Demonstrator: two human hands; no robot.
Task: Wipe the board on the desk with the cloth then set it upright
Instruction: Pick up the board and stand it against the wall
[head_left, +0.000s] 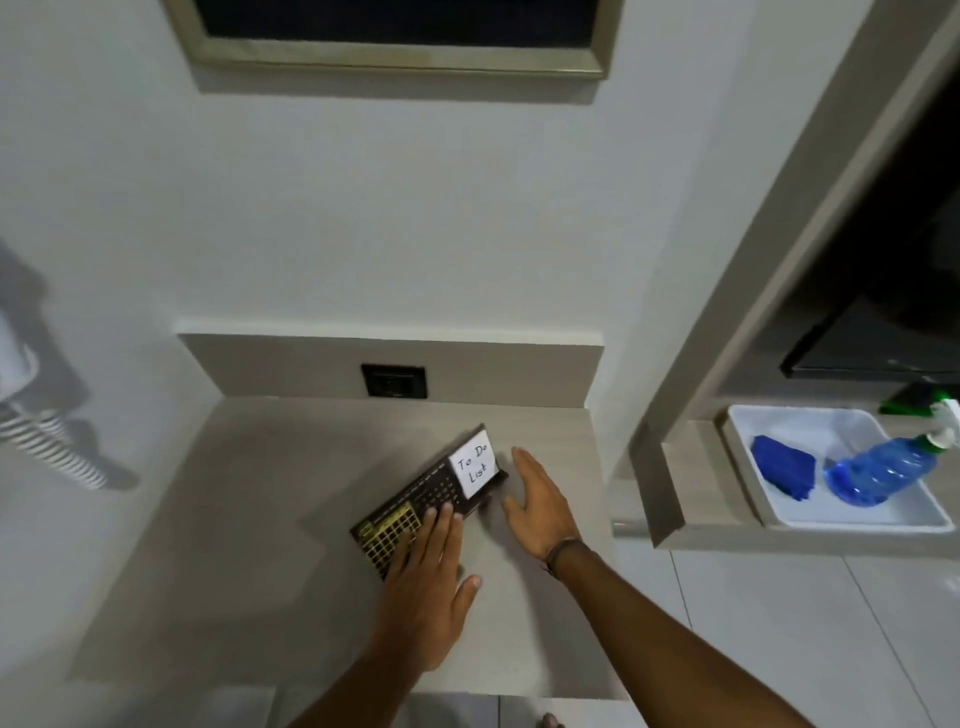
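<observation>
- Dark brown and flat, the board (434, 501) lies on the pale worktop (270, 519), slanted, with its far end just beside the right hand's fingertips.
- A white note (475, 462) reading "To Do List" sits on that far end; a gold grid pattern covers the near end, under the left hand.
- The left hand (428, 582) is open, palm down, its fingers spread flat across the board's near half and thumb out over the worktop.
- The right hand (537, 501) is open too, fingers straight and together, resting just right of the board; it grips nothing, and whether it touches the board's edge I cannot tell.
- A dark band circles the right wrist.
- Well to the right of both hands, a white tray (893, 512) on a shelf holds the folded blue cloth (782, 465) and a blue spray bottle (883, 467) lying on its side.
</observation>
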